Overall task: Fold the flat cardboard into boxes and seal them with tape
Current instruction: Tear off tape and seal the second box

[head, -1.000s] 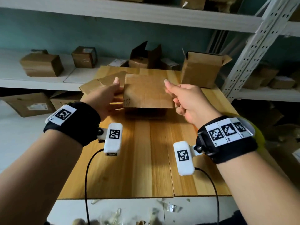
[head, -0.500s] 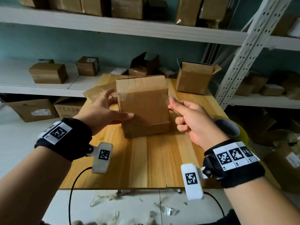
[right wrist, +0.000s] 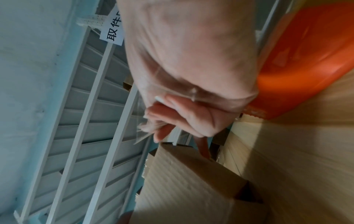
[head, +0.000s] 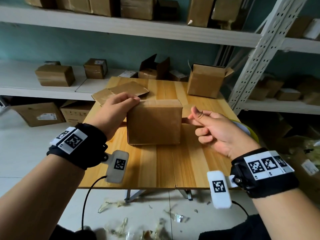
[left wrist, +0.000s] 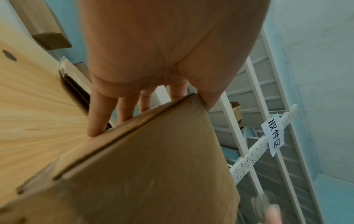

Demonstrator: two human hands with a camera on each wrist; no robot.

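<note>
A folded brown cardboard box (head: 154, 123) stands on the wooden table (head: 164, 167). My left hand (head: 133, 101) grips its top left corner, fingers down the far side (left wrist: 99, 121) and thumb at the near edge. To the box's right, my right hand (head: 192, 115) pinches a strip of clear tape (head: 186, 109) between thumb and forefinger; the strip runs from the box's top right edge. In the right wrist view the clear film (right wrist: 143, 133) hangs from the pinching fingertips (right wrist: 162, 109) above the box (right wrist: 191, 181). An orange tape holder (right wrist: 298, 60) lies behind that hand.
Flat cardboard sheets (head: 121, 91) lie at the table's back left. An open box (head: 206, 80) stands at the back right. White shelves with parcels (head: 55, 75) run behind, with a perforated upright (head: 259, 49) on the right. Tape scraps (head: 121, 227) litter the floor.
The box was tipped up and turned, and now stands square on the table. My left hand moved to its top left corner. My right hand now pinches tape at the right.
</note>
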